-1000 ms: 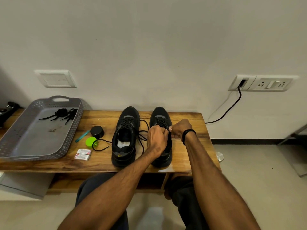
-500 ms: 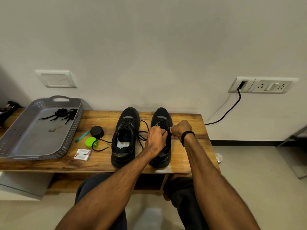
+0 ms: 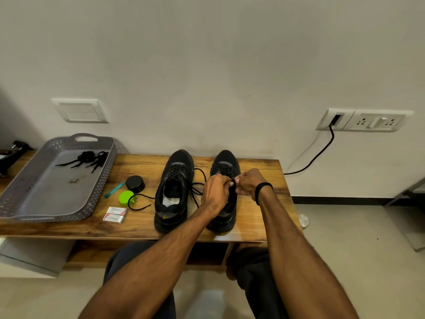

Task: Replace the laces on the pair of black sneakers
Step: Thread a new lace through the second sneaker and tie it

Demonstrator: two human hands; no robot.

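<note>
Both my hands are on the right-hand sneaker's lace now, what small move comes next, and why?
Probably pull the ends snug, then start the knot: left hand and right hand both pinch the lace at the top of the right-hand sneaker, whose visible crossings look already threaded.

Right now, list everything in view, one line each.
bench: one, wooden, against wall
left sneaker: one, black, on bench
right sneaker: one, black, beside it
tray: one, grey, bench's left end
lace bundle: one, black, in tray
round lid: one, black, right of tray
cap: one, green, beside lid
stick: one, teal, beside lid
small boxes: two, white-red, bench front
socket plate: one, white, wall right
cable: one, black, from socket plate
switch plate: one, white, wall left
wristband: one, black, right wrist
left hand: one, fingers pinch right sneaker's lace
right hand: one, pinches same lace
</note>
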